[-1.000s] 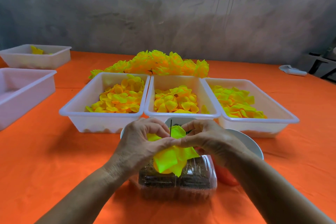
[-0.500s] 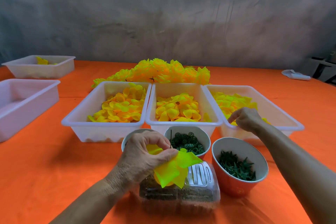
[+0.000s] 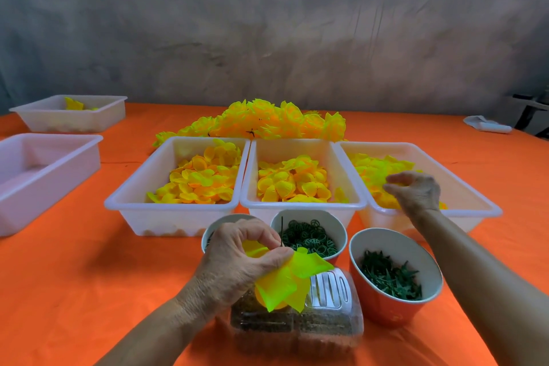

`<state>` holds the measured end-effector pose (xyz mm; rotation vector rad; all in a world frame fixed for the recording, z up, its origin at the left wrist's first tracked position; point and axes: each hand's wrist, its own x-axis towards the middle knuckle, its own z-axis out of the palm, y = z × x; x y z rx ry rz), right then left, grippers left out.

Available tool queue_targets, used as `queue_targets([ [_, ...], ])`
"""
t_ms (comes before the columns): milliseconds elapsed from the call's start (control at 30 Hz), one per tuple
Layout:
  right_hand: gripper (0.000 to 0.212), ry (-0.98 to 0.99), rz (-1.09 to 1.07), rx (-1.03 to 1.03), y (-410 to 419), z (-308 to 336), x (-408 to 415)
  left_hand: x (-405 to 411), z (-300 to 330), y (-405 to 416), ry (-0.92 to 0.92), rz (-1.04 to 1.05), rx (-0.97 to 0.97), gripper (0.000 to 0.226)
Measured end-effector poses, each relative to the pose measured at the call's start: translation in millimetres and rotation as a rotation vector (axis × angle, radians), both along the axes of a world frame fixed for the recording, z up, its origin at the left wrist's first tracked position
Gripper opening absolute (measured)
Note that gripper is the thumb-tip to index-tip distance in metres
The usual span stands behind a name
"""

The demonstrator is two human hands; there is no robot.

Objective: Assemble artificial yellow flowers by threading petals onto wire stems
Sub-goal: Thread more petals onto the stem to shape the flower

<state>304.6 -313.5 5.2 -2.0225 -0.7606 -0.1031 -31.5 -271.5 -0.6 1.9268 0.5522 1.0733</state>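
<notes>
Holding the half-built flower (image 3: pixel 285 279) calls for a light pinch, and that is what your left hand (image 3: pixel 237 261) has: thumb and fingers closed on the wire (image 3: pixel 281 232) just where it passes through the petals, above the clear box (image 3: pixel 297 327). The wire pokes straight up past your fingertips, thin and dark, and it looks stiff enough to stand by itself yet easy to bend if you lean on it. Keep your grip low, right at the petal stack, so the stem stays upright and the threaded layers cannot slide off.

Your right hand (image 3: pixel 416 192) is down in the right tray (image 3: pixel 481 211), fingers curled over the loose petals (image 3: pixel 374 172). Whether a petal is already between the fingertips I cannot tell.

Expect these petals to weigh almost nothing. They look like thin fabric, soft and cupped, and they will likely cling together in a pile, so pick one by its edge and shake off any passengers. Leave the centre free, since that is where the wire should go through. Squeezing hard would probably crease the cup shape.

Beside you sit a cup of rings (image 3: pixel 309 238) and a cup of green bits (image 3: pixel 392 279), with finished flowers (image 3: pixel 267 122) heaped behind the trays.
</notes>
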Motion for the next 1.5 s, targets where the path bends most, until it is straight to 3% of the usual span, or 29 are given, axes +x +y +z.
queue_targets([
  [167,0.035,0.239,-0.140,0.317,-4,3,10,0,-1,0,-0.001,0.001,-0.008,0.019],
  [233,0.035,0.337,-0.105,0.390,-5,5,11,0,-2,0,0.003,0.003,-0.018,0.021],
  [333,0.019,0.435,-0.049,0.507,-13,10,10,0,-2,1,0.009,-0.002,-0.008,0.020],
  [467,0.026,0.579,0.086,0.681,-29,31,-6,0,-1,0,0.010,-0.006,-0.002,0.021],
  [733,0.019,0.692,0.420,0.655,-37,57,-61,-1,2,-2,0.003,-0.016,-0.017,0.020],
  [967,0.026,0.706,0.621,0.551,-43,60,-114,-2,4,-3,0.023,-0.010,-0.015,0.020],
  [1167,0.025,0.580,0.633,0.444,-47,53,-145,-5,4,-5,0.034,0.009,-0.039,0.022],
  [1500,0.026,0.354,0.781,0.481,-45,44,-173,-6,6,-10,0.032,0.005,-0.104,0.019],
])
